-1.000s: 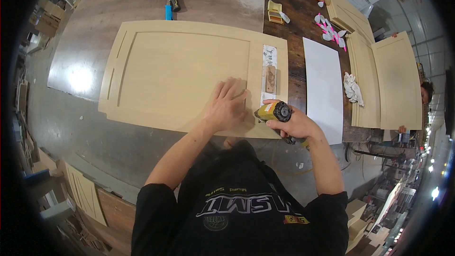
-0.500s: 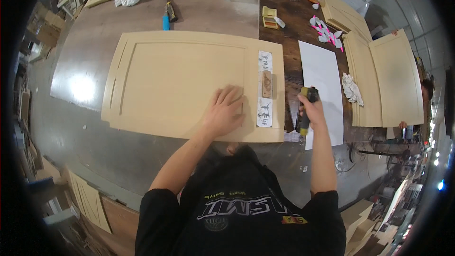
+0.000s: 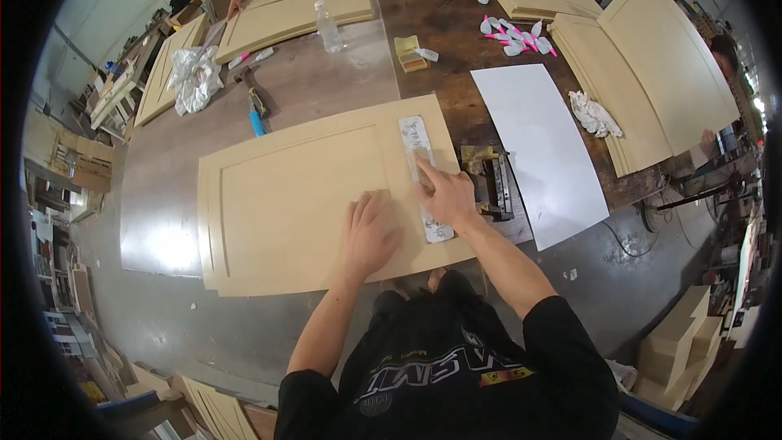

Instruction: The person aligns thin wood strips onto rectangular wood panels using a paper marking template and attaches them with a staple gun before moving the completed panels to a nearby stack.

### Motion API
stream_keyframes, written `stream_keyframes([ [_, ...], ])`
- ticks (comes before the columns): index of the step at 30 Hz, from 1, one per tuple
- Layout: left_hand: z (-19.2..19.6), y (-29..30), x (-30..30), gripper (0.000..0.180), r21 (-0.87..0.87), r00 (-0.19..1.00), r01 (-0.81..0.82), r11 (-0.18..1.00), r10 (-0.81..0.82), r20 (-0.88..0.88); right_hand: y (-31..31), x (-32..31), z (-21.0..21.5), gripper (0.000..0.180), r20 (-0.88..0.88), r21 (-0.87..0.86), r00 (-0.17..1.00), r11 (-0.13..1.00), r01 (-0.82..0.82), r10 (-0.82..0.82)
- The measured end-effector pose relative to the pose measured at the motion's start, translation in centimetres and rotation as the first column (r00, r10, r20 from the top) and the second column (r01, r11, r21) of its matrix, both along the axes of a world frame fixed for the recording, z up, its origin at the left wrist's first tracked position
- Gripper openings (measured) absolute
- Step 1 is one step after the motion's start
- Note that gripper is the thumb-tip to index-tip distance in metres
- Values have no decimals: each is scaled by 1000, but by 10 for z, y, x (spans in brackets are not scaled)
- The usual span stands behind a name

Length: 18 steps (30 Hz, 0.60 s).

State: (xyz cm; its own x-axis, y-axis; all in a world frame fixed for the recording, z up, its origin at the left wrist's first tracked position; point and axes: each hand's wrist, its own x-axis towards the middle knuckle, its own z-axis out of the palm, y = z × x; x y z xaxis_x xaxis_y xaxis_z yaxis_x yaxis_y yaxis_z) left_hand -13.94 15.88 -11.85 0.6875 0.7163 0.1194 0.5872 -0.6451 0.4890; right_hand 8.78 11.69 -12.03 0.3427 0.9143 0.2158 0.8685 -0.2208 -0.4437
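Observation:
A cream cabinet door panel (image 3: 301, 187) with a recessed centre lies on the table before me. My left hand (image 3: 373, 232) rests flat on it, fingers stretched out. On the panel's right end lies a white strip (image 3: 438, 230) with dark handwriting. My right hand (image 3: 446, 195) is over this strip, its fingers closed about a small wooden block (image 3: 420, 153) that they mostly cover. Just right of the panel, a black and yellow hand tool (image 3: 495, 183) lies on the table; its exact kind is unclear.
A white sheet (image 3: 538, 147) lies to the right, beside stacked panels (image 3: 611, 90) and a crumpled cloth (image 3: 595, 114). Farther back are a hammer (image 3: 254, 99), a clear bottle (image 3: 327, 28), a yellow box (image 3: 410, 53) and several pink-tipped white bottles (image 3: 513, 37). Other people handle panels at the far left and right.
My right hand has let go of the black and yellow tool, now on the table, and moved left to the block on the strip. My left hand stays on the panel. The view has shifted.

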Motion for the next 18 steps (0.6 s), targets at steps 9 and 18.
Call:
stream_keyframes([
  [9,-4,-7,-9,58,82,994,2,997,7,-110,-42,99,-6,53,-147,43,924,931,361,-352],
  [18,-13,-53,-117,61,166,969,-62,984,99,-225,-91,88,-34,65,122,185,991,982,30,-54],
])
